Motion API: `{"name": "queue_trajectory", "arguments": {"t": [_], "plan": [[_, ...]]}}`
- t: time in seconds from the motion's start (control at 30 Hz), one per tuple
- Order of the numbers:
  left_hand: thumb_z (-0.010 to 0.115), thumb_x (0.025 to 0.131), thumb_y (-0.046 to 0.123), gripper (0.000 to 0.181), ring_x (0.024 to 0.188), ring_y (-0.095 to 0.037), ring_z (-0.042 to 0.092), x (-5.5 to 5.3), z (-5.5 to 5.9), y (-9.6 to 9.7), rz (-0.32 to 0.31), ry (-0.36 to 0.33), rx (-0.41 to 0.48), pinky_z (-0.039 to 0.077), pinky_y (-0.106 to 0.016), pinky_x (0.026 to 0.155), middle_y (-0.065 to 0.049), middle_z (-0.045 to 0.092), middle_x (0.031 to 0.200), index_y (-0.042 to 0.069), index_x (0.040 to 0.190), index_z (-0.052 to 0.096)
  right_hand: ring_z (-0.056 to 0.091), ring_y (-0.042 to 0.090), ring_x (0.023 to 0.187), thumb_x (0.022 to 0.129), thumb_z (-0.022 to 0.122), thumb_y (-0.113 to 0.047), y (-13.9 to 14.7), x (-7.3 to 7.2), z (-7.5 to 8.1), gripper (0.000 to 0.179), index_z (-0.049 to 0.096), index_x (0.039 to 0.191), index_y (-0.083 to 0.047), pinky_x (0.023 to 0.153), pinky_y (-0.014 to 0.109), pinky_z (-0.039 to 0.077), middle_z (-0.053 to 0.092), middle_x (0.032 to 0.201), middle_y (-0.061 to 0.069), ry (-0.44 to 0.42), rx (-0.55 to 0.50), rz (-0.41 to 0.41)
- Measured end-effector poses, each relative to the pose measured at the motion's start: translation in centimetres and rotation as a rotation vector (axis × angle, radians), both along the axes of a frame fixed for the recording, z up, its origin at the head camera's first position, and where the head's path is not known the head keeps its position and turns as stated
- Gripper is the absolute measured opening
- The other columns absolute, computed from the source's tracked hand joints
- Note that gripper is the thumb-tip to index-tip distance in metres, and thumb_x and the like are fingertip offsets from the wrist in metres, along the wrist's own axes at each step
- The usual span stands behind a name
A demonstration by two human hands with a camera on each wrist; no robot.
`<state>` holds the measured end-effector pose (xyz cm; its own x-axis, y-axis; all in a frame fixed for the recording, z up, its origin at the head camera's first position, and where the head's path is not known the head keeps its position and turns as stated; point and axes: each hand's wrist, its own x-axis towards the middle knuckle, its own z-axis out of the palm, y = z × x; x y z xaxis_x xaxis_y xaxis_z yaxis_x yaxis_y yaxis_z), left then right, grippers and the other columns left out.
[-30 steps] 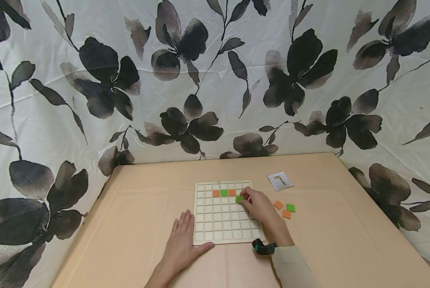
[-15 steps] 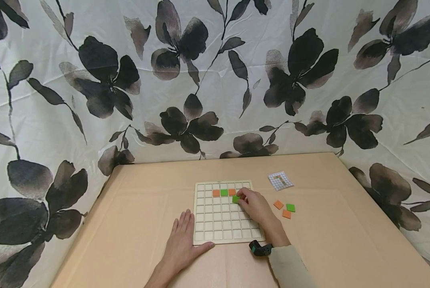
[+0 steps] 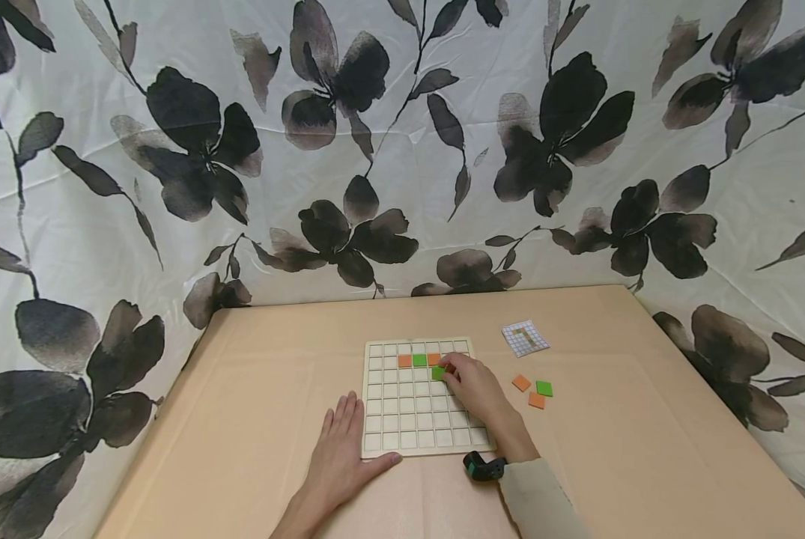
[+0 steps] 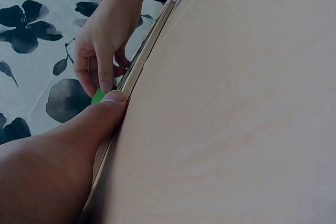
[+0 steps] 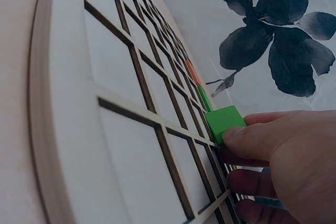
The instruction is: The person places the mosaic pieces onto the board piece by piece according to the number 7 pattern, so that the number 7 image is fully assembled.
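Observation:
A pale wooden board (image 3: 400, 423) with a square grid lies on the table. In its upper part, an orange tile (image 3: 404, 361), a green tile (image 3: 419, 361) and another orange tile (image 3: 433, 359) form a row. My right hand (image 3: 476, 385) pinches a second green tile (image 3: 437, 373) just below the right-hand orange one. The right wrist view shows this held green tile (image 5: 226, 121) tilted at the grid ribs, thumb on its face. My left hand (image 3: 338, 453) rests flat along the board's left side, fingers straight, with its thumb (image 4: 113, 98) at the near edge.
Right of the board lie two loose orange tiles (image 3: 521, 383) and a loose green tile (image 3: 544, 389). Behind them is a small printed grid card (image 3: 526, 339). A floral cloth (image 3: 389, 165) hangs behind the table (image 3: 294, 337). My right wrist wears a black device (image 3: 484, 467).
My right hand has moved a little to the left with the green tile, bringing it under the right-hand orange tile. The left hand has stayed where it was.

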<state>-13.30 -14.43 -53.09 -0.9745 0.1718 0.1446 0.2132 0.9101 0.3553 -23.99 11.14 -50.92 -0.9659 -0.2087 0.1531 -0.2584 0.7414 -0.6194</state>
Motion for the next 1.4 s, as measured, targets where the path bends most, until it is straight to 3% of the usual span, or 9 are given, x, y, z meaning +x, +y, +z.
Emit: {"name": "queue_trajectory", "arguments": {"t": [0.33, 0.6, 0.93, 1.4], "plan": [[0.059, 0.079, 0.081, 0.117, 0.153, -0.038, 0.025, 0.0, -0.1, 0.0, 0.000, -0.011, 0.002, 0.019, -0.052, 0.127, -0.023, 0.029, 0.163, -0.008, 0.151, 0.035, 0.051, 0.009, 0.074, 0.095, 0.069, -0.012, -0.2, 0.1, 0.0, 0.018, 0.071, 0.112, -0.014, 0.066, 0.024, 0.046, 0.063, 0.090, -0.005, 0.024, 0.053, 0.011], [0.060, 0.078, 0.080, 0.117, 0.152, -0.039, 0.026, 0.0, -0.1, 0.0, -0.003, 0.000, 0.011, 0.022, -0.054, 0.125, -0.024, 0.030, 0.162, -0.008, 0.150, 0.036, 0.053, 0.008, 0.078, 0.094, 0.070, -0.014, -0.3, 0.1, -0.1, 0.022, 0.072, 0.116, -0.014, 0.071, 0.025, 0.049, 0.067, 0.103, -0.002, 0.014, 0.073, 0.009], [0.059, 0.079, 0.080, 0.117, 0.152, -0.040, 0.026, -0.2, 0.1, 0.1, -0.003, -0.007, 0.010, 0.021, -0.055, 0.125, -0.025, 0.029, 0.162, -0.009, 0.150, 0.036, 0.056, 0.010, 0.081, 0.094, 0.070, -0.015, -0.4, -0.1, -0.1, 0.024, 0.074, 0.117, -0.011, 0.074, 0.028, 0.052, 0.068, 0.103, 0.001, 0.045, 0.098, 0.020], [0.059, 0.079, 0.080, 0.117, 0.152, -0.040, 0.026, -0.6, 0.0, 0.6, 0.011, -0.014, 0.000, 0.021, -0.055, 0.126, -0.024, 0.029, 0.162, -0.009, 0.150, 0.035, 0.047, 0.008, 0.073, 0.093, 0.071, -0.020, 0.0, -0.9, -0.9, 0.031, 0.073, 0.122, -0.008, 0.064, 0.022, 0.043, 0.059, 0.095, -0.002, 0.097, 0.161, 0.058]]}}
